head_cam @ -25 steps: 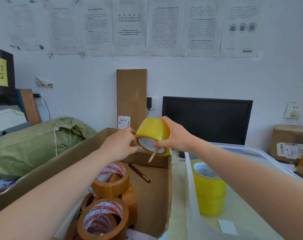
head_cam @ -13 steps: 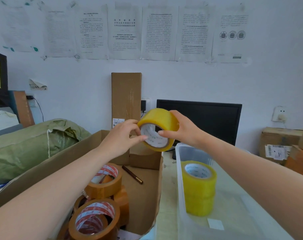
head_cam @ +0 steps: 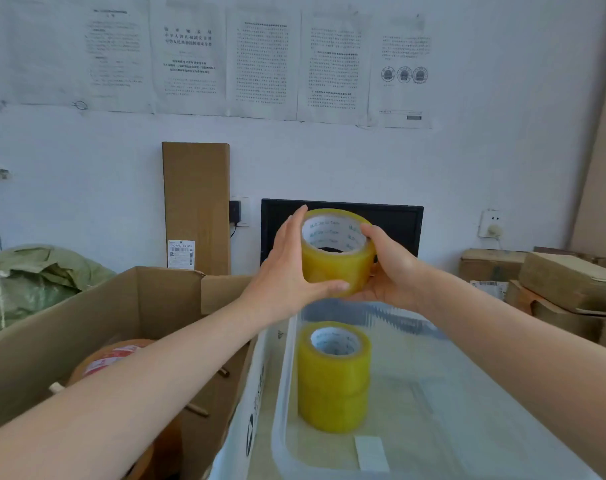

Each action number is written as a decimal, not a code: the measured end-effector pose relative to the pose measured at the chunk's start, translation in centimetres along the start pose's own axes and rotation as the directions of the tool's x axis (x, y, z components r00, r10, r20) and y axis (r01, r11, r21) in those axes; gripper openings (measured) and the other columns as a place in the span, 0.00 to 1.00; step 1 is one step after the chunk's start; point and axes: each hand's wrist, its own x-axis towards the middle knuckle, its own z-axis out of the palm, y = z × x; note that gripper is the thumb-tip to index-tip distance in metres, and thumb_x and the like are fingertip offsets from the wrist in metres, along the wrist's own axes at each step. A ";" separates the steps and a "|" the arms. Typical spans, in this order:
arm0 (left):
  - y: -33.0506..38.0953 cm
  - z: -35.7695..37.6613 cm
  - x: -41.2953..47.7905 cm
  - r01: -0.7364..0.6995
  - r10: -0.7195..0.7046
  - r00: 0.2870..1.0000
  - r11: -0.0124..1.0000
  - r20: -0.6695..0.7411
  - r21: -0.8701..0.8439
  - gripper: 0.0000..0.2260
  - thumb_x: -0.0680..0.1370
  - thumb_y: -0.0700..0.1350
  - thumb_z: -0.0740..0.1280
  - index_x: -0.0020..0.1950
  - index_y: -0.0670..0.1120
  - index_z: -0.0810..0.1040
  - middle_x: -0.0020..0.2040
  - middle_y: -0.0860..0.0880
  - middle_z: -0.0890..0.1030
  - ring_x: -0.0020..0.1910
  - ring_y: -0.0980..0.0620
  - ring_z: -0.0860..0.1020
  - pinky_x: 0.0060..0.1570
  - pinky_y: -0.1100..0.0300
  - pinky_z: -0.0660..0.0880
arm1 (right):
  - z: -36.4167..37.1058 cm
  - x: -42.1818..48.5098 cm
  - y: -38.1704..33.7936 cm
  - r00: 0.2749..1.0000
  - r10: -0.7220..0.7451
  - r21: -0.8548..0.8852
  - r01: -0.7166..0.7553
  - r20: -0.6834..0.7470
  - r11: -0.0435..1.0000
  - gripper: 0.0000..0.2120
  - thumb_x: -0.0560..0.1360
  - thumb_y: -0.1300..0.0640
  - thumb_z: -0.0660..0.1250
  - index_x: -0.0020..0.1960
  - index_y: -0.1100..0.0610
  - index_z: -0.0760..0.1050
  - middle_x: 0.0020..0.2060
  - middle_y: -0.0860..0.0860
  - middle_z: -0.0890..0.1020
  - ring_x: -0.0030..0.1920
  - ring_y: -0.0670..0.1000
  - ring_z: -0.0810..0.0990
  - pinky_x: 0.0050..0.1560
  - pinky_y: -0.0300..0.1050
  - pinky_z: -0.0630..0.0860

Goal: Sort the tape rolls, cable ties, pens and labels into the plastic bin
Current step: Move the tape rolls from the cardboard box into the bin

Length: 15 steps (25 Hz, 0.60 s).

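The left hand [head_cam: 287,271] and right hand [head_cam: 393,268] clasp a yellow tape roll [head_cam: 336,265]; below their fingers [head_cam: 294,226], seemingly two stacked rolls [head_cam: 332,386] stand in the plastic bin [head_cam: 281,393].

Free room right of the stack
Stacked yellow rolls [head_cam: 332,382] stand by the left wall of the plastic bin [head_cam: 281,393], open floor to their right; the held tape roll [head_cam: 336,268] hangs over its far end.
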 end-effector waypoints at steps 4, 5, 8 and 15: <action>-0.7 2.7 1.2 0.117 -0.142 0.981 0.975 0.131 0.187 0.59 0.59 0.63 0.77 0.75 0.58 0.36 0.72 0.49 0.66 0.69 0.47 0.67 0.67 0.42 0.67 | -3.4 1.4 1.9 0.988 0.117 -0.267 -0.139 -0.098 0.953 0.22 0.79 0.43 0.55 0.64 0.57 0.71 0.51 0.57 0.78 0.50 0.55 0.79 0.47 0.50 0.79; -1.1 3.4 1.3 0.127 -0.172 0.972 0.957 0.158 0.261 0.59 0.59 0.65 0.75 0.75 0.57 0.36 0.71 0.49 0.68 0.68 0.47 0.68 0.67 0.42 0.66 | -4.0 2.0 2.7 0.983 0.142 -0.320 -0.173 -0.119 0.931 0.22 0.79 0.44 0.56 0.65 0.58 0.70 0.52 0.58 0.77 0.52 0.57 0.79 0.51 0.51 0.79; -1.8 5.2 1.5 0.141 -0.267 0.940 0.871 0.212 0.471 0.58 0.60 0.68 0.72 0.77 0.51 0.39 0.71 0.47 0.68 0.69 0.43 0.66 0.69 0.44 0.60 | -5.0 4.0 4.7 0.973 0.185 -0.427 -0.228 -0.140 0.875 0.23 0.80 0.46 0.57 0.66 0.62 0.70 0.54 0.60 0.79 0.55 0.58 0.80 0.59 0.53 0.77; -4.5 5.5 2.3 0.183 -0.371 0.877 0.845 0.304 0.503 0.56 0.61 0.66 0.73 0.77 0.50 0.44 0.72 0.45 0.66 0.71 0.42 0.64 0.67 0.46 0.67 | -3.4 6.6 7.9 0.972 0.220 -0.524 -0.229 -0.080 0.821 0.20 0.81 0.51 0.53 0.71 0.57 0.64 0.59 0.55 0.76 0.57 0.54 0.76 0.63 0.50 0.73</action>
